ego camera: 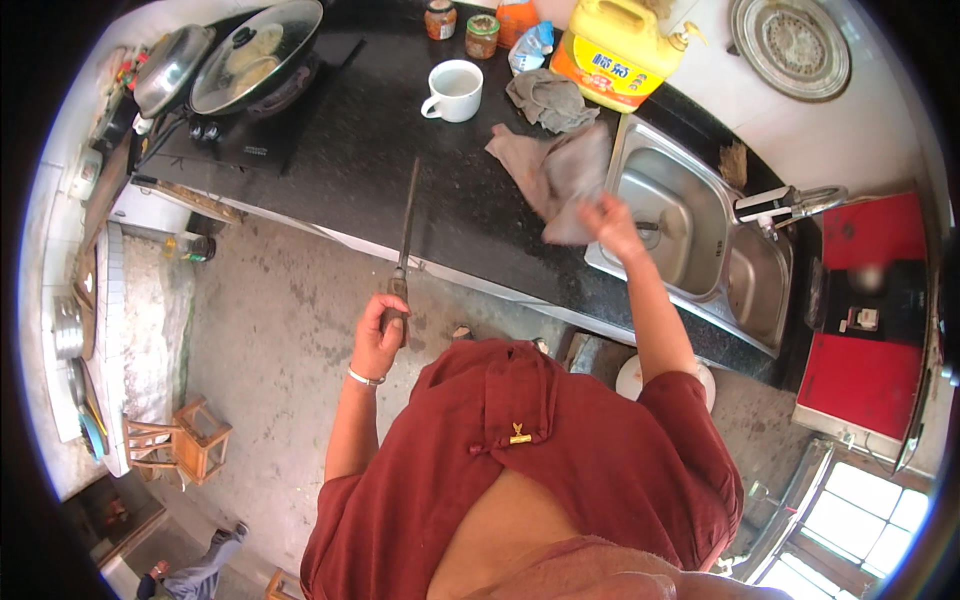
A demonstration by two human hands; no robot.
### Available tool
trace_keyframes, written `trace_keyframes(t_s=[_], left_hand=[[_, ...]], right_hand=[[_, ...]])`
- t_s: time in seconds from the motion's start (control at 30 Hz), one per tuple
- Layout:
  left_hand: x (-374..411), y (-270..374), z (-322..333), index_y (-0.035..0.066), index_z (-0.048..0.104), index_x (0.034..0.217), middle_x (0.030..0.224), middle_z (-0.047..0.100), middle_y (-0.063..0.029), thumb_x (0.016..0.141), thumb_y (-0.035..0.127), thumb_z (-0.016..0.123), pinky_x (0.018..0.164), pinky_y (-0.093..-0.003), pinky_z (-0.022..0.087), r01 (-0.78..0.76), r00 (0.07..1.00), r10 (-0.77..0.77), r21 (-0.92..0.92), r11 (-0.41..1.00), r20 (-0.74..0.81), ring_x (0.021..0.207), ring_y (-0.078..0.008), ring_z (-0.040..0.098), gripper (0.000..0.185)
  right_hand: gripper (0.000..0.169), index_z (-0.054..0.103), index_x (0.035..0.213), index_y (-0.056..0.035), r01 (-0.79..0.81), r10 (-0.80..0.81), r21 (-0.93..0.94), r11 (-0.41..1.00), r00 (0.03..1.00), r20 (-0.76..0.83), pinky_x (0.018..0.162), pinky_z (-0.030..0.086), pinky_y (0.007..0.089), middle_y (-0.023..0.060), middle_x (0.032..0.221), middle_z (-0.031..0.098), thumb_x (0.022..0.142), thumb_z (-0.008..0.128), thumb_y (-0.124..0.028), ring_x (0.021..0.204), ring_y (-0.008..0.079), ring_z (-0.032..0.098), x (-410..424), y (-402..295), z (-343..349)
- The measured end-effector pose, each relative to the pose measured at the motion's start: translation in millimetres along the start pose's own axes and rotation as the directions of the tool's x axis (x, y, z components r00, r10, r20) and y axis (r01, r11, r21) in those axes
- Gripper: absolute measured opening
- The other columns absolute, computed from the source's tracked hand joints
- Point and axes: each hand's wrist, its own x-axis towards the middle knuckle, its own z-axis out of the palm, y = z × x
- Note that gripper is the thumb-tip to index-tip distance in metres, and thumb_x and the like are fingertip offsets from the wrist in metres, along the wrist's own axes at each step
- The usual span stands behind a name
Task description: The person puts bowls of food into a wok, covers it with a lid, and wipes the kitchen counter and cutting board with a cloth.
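Observation:
My left hand (383,334) is closed around the wooden handle of a long, thin metal tool (410,217), seemingly a knife or sharpening steel, whose shaft points away over the counter's front edge. At the near left corner of the sink, my right hand (613,227) touches a grey-brown cloth (566,176), blurred at its edges; whether the fingers grip it cannot be made out. A second crumpled grey cloth (551,101) lies just beyond. To its left stands a white mug (454,90) on the black countertop (337,150).
On the right is a steel double sink (675,217) with a faucet (787,202). A yellow detergent jug (619,52) and jars (482,36) stand at the back. A lidded wok (255,60) sits on the left hob. Behind at lower left is another person (202,566), near a wooden chair (199,442).

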Motion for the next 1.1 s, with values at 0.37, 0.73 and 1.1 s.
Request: trace_keyframes(t_s=[0.37, 0.73, 1.1], left_hand=[[-3, -11, 5, 0.008, 0.048, 0.093, 0.079, 0.050, -0.0003, 0.082, 0.001, 0.042, 0.048, -0.0195, 0.038, 0.063, 0.997, -0.064, -0.029, 0.998, -0.046, 0.055, -0.0057, 0.045, 0.015], [-41, -2, 42, 0.006, 0.046, 0.095, 0.082, 0.051, -0.0035, 0.083, 0.003, 0.040, 0.048, -0.0207, 0.040, 0.092, 0.960, -0.108, -0.073, 0.993, -0.259, 0.054, -0.0077, 0.047, 0.014], [-43, -8, 50, 0.008, 0.045, 0.098, 0.086, 0.051, -0.0062, 0.084, 0.007, 0.043, 0.048, -0.0215, 0.040, 0.075, 0.968, -0.098, -0.110, 0.991, -0.230, 0.055, -0.0091, 0.047, 0.014]], right_hand=[[0.072, 0.024, 0.137, -0.0293, 0.117, -0.155, -0.895, 0.431, 0.986, 0.054, 0.099, 0.013, 0.0631, 0.0094, 0.146, 0.004, 0.077, 0.048, -0.059, 0.132, 0.0376, 0.008, 43, -22, 109], [0.062, 0.026, 0.137, -0.0263, -0.038, -0.064, -0.885, 0.465, 0.995, -0.077, 0.095, 0.026, 0.0536, 0.0060, 0.145, 0.015, 0.083, 0.045, -0.049, 0.124, 0.0324, 0.026, 159, -49, 85], [0.040, 0.051, 0.119, -0.0252, 0.424, -0.388, -0.798, 0.429, 0.884, 0.261, 0.091, 0.032, 0.0507, -0.0013, 0.134, 0.036, 0.079, 0.055, -0.028, 0.115, 0.0281, 0.035, 116, -15, 74]])
